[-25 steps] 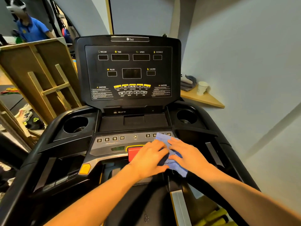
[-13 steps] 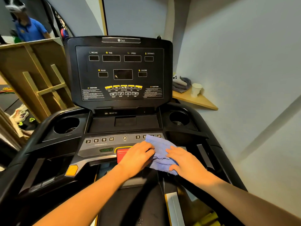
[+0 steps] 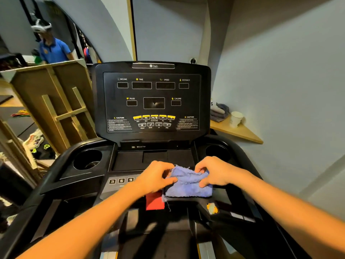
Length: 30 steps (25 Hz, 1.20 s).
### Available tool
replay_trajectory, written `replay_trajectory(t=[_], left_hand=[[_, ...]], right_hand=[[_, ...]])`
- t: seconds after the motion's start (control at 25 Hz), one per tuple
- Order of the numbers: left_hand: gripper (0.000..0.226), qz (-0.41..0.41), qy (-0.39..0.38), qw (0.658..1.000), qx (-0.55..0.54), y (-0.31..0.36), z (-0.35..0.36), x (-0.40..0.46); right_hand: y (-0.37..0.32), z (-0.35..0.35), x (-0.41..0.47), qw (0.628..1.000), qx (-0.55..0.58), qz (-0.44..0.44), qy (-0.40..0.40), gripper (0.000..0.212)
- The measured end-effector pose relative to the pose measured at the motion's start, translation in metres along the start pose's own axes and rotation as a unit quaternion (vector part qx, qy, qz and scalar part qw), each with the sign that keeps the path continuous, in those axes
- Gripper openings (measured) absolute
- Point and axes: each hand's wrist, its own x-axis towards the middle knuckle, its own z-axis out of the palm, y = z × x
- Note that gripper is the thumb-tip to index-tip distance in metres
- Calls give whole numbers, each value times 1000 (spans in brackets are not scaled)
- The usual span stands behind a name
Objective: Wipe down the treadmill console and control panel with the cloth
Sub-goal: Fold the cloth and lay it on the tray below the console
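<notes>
Gripping cloth [image 3: 188, 184] left-to-right, both hands [image 3: 155, 176]

A crumpled blue cloth [image 3: 188, 184] with frayed edges lies on the grey control panel [image 3: 112, 189], below the upright black console [image 3: 153, 101] with dark displays.

Both hands, the left hand [image 3: 155, 177] and the right hand [image 3: 216, 172], pinch the top edge of a blue cloth [image 3: 188, 186] that hangs over the control panel [image 3: 115, 184], below the dark console [image 3: 152, 101].
</notes>
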Motion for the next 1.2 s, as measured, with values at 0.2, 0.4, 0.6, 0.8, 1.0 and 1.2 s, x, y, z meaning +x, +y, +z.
replay_trajectory(t=[0.2,0.4,0.6,0.8,1.0,1.2], left_hand=[[4,-8,-34,999,-13,-31,-54,38],[10,20,-12,999,37,-72,-83,74],[4,75,13,992,103,-95,-81,86],[24,170,3,959,225,-117,-49,59],[25,137,-59,969,199,-130,-45,42],[39,103,-94,974,177,-121,-57,41]], right_hand=[[-17,-42,74,1000,-13,-7,-16,18],[-27,-54,132,998,-14,-1,61,16],[-19,-26,148,981,-74,-63,167,15],[3,30,136,934,-240,-207,163,33],[8,18,123,968,-155,-190,56,15],[13,6,116,985,-69,-160,16,30]])
